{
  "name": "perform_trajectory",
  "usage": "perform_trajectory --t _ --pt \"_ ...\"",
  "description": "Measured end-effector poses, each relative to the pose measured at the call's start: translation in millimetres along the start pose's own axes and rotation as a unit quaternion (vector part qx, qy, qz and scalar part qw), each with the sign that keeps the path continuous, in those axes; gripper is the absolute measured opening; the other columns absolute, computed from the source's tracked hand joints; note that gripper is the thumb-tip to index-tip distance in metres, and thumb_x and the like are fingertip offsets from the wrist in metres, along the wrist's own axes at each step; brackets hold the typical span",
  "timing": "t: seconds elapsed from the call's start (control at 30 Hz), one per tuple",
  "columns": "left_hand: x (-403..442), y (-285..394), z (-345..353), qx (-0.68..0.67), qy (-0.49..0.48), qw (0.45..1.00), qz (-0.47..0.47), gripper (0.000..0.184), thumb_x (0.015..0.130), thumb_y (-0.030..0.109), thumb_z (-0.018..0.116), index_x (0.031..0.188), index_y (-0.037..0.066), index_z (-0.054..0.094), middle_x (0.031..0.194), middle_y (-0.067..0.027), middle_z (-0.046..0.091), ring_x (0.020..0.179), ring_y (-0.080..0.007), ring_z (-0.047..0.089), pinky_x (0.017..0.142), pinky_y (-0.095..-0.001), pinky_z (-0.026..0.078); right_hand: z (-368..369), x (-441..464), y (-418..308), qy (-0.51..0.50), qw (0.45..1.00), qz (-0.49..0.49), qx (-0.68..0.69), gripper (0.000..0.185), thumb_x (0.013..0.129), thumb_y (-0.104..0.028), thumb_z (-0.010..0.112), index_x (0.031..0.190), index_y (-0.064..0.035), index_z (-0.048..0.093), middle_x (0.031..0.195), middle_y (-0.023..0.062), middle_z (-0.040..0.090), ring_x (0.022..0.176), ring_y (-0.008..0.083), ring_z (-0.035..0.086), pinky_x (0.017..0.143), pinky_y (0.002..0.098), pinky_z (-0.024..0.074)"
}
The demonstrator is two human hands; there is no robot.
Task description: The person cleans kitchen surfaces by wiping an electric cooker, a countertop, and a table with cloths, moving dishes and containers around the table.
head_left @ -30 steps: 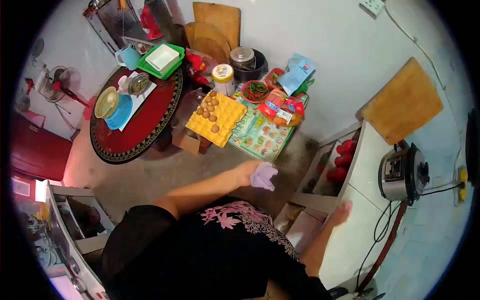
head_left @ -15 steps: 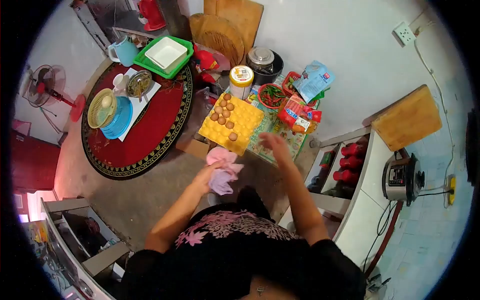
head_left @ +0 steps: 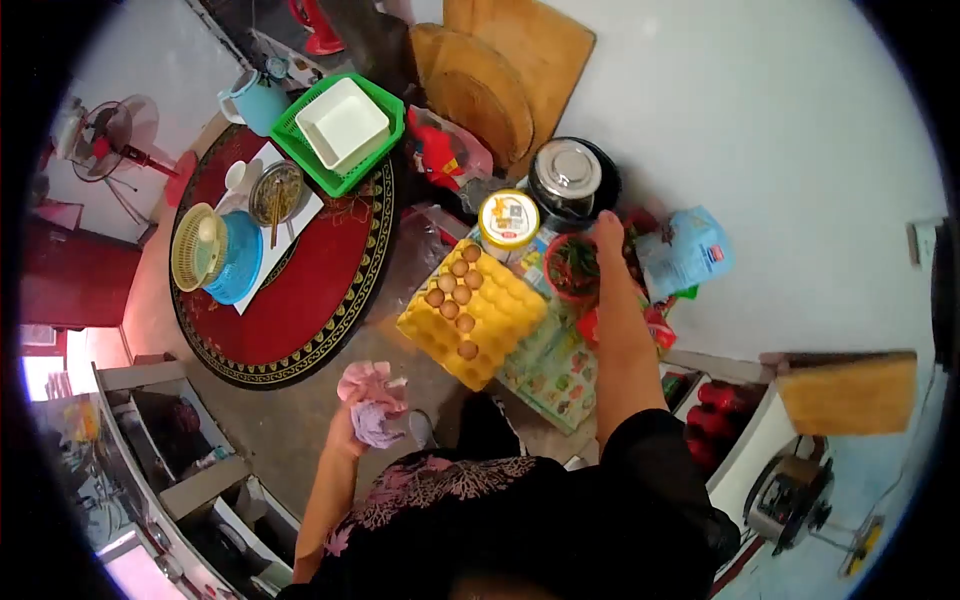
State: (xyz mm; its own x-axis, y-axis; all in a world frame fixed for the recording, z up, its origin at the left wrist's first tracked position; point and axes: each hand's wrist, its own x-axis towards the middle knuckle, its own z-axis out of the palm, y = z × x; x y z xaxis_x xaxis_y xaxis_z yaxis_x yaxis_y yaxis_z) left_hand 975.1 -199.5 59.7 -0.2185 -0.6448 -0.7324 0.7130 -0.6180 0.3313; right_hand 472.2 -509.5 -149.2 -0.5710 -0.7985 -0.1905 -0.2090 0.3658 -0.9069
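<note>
A crumpled pink and lilac cloth (head_left: 376, 402) is bunched in my left hand (head_left: 346, 432), its fingers closed round it, low over the floor. My right hand (head_left: 608, 232) reaches far forward to the right edge of a small red basket (head_left: 570, 268) of green and red chillies. Its fingers are hidden behind the back of the hand, so their grip does not show. Left of that arm lies a yellow egg tray (head_left: 500, 318) with several brown eggs (head_left: 461, 268) in its left part. A tub with a yellow-rimmed white lid (head_left: 509, 219) stands behind the tray.
A black pot (head_left: 605, 165) with a metal lidded container stands behind the basket. To the right is a blue pouch (head_left: 690, 252). The round red table (head_left: 330, 262) carries a green basket (head_left: 388, 150), a bowl and colanders. Open drawers (head_left: 170, 425) flank me.
My right hand has moved forward, from beside the egg tray to the chilli basket. My left hand has drawn left and down with the cloth. The view has shifted and turned.
</note>
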Motion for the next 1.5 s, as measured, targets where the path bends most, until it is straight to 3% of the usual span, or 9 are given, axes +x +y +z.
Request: perform_trajectory --t 0.1,0.27,0.53,0.7,0.77,0.9,1.13,1.17,1.5 --pt "6 -2 33 0.000 0.024 1.000 0.001 0.051 0.090 0.029 0.047 0.131 0.001 0.036 0.116 -0.0231 0.055 0.097 -0.0386 0.059 0.088 -0.0467 0.048 10 72 48 0.002 0.985 -0.112 -0.128 0.042 0.088 -0.035 0.047 0.115 -0.0034 0.055 0.094 0.0104 0.059 0.084 0.0273 0.056 0.068 0.0373 0.0492" --pt "25 -5 48 -0.003 0.043 0.999 -0.027 0.054 0.088 0.032 0.051 0.131 0.002 0.037 0.118 -0.0244 0.053 0.099 -0.0386 0.058 0.087 -0.0494 0.048 16 71 -38 -0.122 0.958 0.258 0.025 0.065 0.089 -0.055 0.038 0.132 -0.0058 0.040 0.129 0.0140 0.042 0.110 0.0317 0.046 0.075 0.0445 0.0525" --pt "48 -20 26 -0.022 0.014 0.999 -0.039 0.061 0.087 0.035 0.055 0.134 0.003 0.034 0.122 -0.0270 0.049 0.104 -0.0399 0.055 0.087 -0.0476 0.048 4 73 -54 -0.257 0.904 0.309 0.149 0.052 0.093 -0.050 0.035 0.131 -0.0141 0.039 0.129 0.0069 0.042 0.116 0.0280 0.042 0.080 0.0496 0.0488" --pt "48 -25 15 -0.015 0.036 0.998 -0.049 0.060 0.088 0.035 0.054 0.134 0.002 0.034 0.121 -0.0282 0.050 0.105 -0.0389 0.056 0.086 -0.0441 0.050 -4 83 -49 -0.139 0.965 0.221 -0.034 0.029 0.079 -0.027 0.059 0.099 -0.0063 0.052 0.090 0.0087 0.053 0.080 0.0237 0.052 0.061 0.0397 0.0498" --pt "45 -23 28 -0.008 0.040 0.998 -0.043 0.050 0.091 0.032 0.050 0.125 -0.003 0.040 0.101 -0.0230 0.059 0.091 -0.0364 0.062 0.078 -0.0421 0.053 -7 89 -57 -0.103 0.976 0.169 -0.090 0.021 0.074 -0.017 0.068 0.086 -0.0032 0.057 0.074 0.0093 0.057 0.065 0.0220 0.057 0.053 0.0357 0.0502" --pt "32 -16 44 -0.009 0.063 0.997 -0.030 0.046 0.091 0.031 0.049 0.120 -0.005 0.044 0.092 -0.0201 0.064 0.084 -0.0341 0.065 0.074 -0.0413 0.054 6 86 -103 -0.125 0.981 0.117 -0.086 0.015 0.073 -0.014 0.066 0.075 -0.0008 0.058 0.070 0.0096 0.059 0.054 0.0205 0.055 0.047 0.0329 0.0463" --pt "17 -22 20 -0.075 0.061 0.995 0.012 0.046 0.090 0.032 0.052 0.119 -0.003 0.046 0.096 -0.0202 0.063 0.084 -0.0330 0.065 0.074 -0.0411 0.054 51 72 -153 -0.258 0.889 0.178 0.333 0.011 0.079 -0.017 0.057 0.073 -0.0085 0.053 0.061 0.0033 0.052 0.049 0.0175 0.050 0.043 0.0287 0.0416" --pt "15 -23 16 -0.078 0.066 0.994 0.028 0.045 0.090 0.031 0.052 0.119 -0.003 0.047 0.097 -0.0203 0.063 0.085 -0.0332 0.065 0.074 -0.0415 0.054 59 69 -162 -0.176 0.917 0.219 0.283 0.015 0.083 -0.020 0.054 0.071 -0.0122 0.049 0.059 0.0014 0.048 0.046 0.0149 0.045 0.041 0.0264 0.0353" --pt "-36 -18 -11 -0.166 0.011 0.983 0.080 0.038 0.090 0.026 0.052 0.116 -0.001 0.048 0.098 -0.0212 0.061 0.084 -0.0337 0.063 0.075 -0.0418 0.053 0 11 -280 -0.213 0.950 0.045 0.225 0.012 0.083 -0.021 0.054 0.080 -0.0098 0.053 0.062 -0.0036 0.047 0.046 0.0077 0.036 0.039 0.0217 0.0262"
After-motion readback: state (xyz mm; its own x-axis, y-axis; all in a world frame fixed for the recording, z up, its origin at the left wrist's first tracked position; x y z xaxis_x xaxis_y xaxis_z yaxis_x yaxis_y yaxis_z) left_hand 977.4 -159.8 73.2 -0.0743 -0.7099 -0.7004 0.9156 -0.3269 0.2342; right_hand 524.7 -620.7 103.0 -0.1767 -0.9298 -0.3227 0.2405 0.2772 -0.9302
